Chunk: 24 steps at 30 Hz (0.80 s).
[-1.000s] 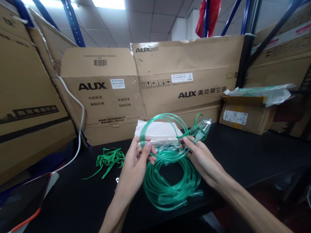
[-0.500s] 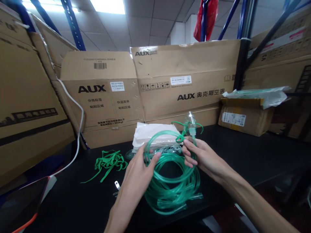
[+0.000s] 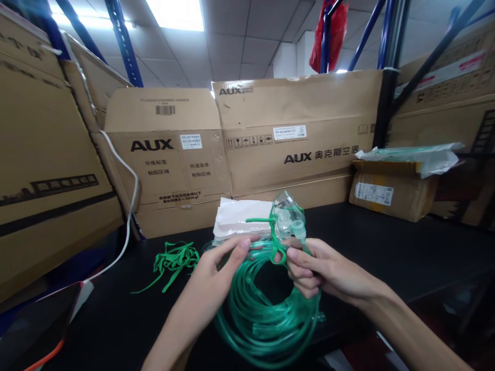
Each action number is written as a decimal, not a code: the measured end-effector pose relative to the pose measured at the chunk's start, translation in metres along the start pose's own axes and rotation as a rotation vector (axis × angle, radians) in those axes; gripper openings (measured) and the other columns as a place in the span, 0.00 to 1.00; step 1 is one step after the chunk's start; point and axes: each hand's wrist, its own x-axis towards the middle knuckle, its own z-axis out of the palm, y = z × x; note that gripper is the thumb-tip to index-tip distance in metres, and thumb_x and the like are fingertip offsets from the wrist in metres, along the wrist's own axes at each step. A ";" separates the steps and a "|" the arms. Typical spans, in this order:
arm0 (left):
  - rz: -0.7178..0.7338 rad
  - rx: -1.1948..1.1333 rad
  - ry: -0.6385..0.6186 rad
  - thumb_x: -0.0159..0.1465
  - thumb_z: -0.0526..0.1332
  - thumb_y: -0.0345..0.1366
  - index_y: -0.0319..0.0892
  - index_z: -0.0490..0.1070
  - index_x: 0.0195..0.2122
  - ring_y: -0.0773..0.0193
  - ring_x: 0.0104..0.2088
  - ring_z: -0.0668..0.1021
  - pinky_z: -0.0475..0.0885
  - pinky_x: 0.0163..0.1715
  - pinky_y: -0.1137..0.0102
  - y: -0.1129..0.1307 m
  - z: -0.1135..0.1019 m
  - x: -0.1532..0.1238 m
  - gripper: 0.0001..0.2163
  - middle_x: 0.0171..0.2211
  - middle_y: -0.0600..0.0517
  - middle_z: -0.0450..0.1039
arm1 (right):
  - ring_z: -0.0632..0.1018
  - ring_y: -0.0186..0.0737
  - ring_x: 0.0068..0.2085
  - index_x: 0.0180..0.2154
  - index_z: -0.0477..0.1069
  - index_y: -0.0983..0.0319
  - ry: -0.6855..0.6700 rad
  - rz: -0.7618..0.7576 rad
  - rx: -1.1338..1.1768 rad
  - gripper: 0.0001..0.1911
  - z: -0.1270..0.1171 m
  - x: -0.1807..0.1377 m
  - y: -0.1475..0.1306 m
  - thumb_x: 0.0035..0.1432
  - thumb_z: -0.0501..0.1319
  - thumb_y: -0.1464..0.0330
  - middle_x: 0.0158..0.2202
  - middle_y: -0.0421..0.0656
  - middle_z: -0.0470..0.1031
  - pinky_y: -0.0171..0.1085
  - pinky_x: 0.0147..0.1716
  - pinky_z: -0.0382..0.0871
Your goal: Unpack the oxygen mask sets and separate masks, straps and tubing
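Observation:
Coils of clear green tubing (image 3: pixel 270 309) lie in a loose ring on the black table in front of me. My left hand (image 3: pixel 222 263) is closed around the upper left of a tubing loop, thumb on top. My right hand (image 3: pixel 320 268) pinches a thin green strap and tubing at the ring's upper right. Just above it stands a clear oxygen mask (image 3: pixel 286 214), tilted, with the green strap (image 3: pixel 275 237) hanging from its side. A tangle of green straps (image 3: pixel 178 260) lies left of my left hand.
White packets (image 3: pixel 242 214) lie behind the coils. A phone with an orange edge (image 3: pixel 42 330) is at the left, near a white cable (image 3: pixel 133 206). An opened cardboard box (image 3: pixel 390 188) with plastic bags on top stands at the right. Large cartons (image 3: pixel 255 149) wall the back.
Both hands have lowered a little and the held loop has come down onto the coils. The mask has turned, its body now facing me more, and its strap hangs in front.

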 end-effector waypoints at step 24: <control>-0.025 -0.204 -0.008 0.63 0.66 0.44 0.41 0.79 0.38 0.55 0.45 0.78 0.71 0.48 0.65 -0.004 0.006 0.004 0.11 0.40 0.49 0.80 | 0.60 0.29 0.23 0.33 0.70 0.62 0.147 0.045 -0.399 0.16 0.012 0.009 0.007 0.60 0.66 0.56 0.21 0.32 0.59 0.32 0.26 0.60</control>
